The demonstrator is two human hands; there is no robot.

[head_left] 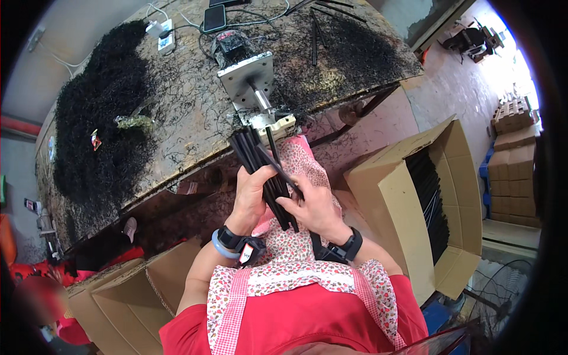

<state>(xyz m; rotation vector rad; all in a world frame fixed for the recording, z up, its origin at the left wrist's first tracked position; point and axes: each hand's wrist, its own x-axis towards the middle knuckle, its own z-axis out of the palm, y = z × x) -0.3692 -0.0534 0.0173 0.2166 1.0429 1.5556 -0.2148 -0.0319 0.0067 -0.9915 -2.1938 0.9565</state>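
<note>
My left hand (249, 195) grips a bundle of thin black rods (260, 165) that fans upward toward the edge of the workbench. On the bundle's lower right side, my right hand (316, 207) pinches one of the rods between its fingers. Both wrists wear dark bands. Just above the rod tips sits a small metal motor with a shaft and a pale block (254, 83) on the bench edge. A floral apron covers my lap below the hands.
A large heap of black curly fibre (100, 118) lies on the left of the worn workbench (189, 118), more at the far right (355, 53). A phone and a power strip lie at the back. An open carton with black rods (432, 195) stands on my right, cartons at lower left (130, 296).
</note>
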